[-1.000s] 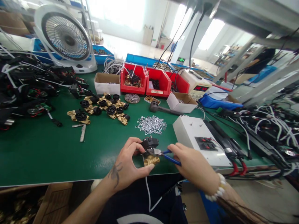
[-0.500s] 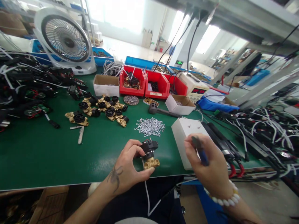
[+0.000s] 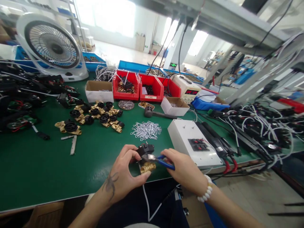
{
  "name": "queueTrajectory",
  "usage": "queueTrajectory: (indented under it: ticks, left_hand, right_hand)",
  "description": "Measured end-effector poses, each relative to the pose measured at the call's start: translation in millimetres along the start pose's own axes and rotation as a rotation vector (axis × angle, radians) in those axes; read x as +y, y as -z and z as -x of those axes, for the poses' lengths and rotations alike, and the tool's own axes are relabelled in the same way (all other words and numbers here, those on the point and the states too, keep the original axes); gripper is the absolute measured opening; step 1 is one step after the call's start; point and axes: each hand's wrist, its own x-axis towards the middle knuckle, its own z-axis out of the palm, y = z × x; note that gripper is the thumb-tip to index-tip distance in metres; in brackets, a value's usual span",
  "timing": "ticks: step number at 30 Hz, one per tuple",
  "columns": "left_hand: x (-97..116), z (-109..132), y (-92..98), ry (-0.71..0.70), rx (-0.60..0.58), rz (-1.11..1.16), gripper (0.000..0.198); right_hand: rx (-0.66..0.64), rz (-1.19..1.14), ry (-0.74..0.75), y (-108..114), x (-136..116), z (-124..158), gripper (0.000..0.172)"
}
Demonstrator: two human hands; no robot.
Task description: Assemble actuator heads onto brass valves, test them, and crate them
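Observation:
My left hand point(image 3: 127, 167) grips a brass valve point(image 3: 148, 167) with a black plastic head, thumb under the brass body and fingers on the black part. A white cable point(image 3: 146, 202) hangs down below it. In my right hand point(image 3: 184, 169) are blue-handled pliers point(image 3: 166, 163), their metal jaws against the valve between the black head and the brass. Whether the jaws grip anything there I cannot tell. Just beyond lies a pile of silvery wire clips point(image 3: 146, 130) on the green table point(image 3: 99, 171).
Several brass fittings point(image 3: 95, 115) with black caps lie left of the clips. A grey box with switches point(image 3: 182, 136) stands at right, a black hammer point(image 3: 149, 112) behind. Red bins point(image 3: 125, 95), a fan point(image 3: 57, 47) and cable heaps point(image 3: 263, 126) surround the work area.
My right hand has swung left and down from above the grey box, bringing the pliers' jaws to the valve. My left hand still holds the valve. The whole view has shifted a little.

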Motion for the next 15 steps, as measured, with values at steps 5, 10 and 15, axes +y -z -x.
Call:
queueTrajectory:
  ticks: [5, 10, 15]
  left_hand:
    - [-1.8, 1.0, -3.5, -0.032, 0.000, 0.007, 0.025]
    - [-0.7, 1.4, -7.0, -0.061, -0.001, 0.031, 0.025]
    - [-1.0, -0.2, -6.8, -0.071, 0.002, 0.019, 0.024]
  right_hand:
    - [-0.008, -0.499, 0.098, -3.3, -6.5, -0.2, 0.039]
    - [-0.110, -0.516, 0.131, -14.2, -3.3, -4.3, 0.040]
    - [-0.137, -0.660, 0.173, -21.3, 5.9, -7.9, 0.042]
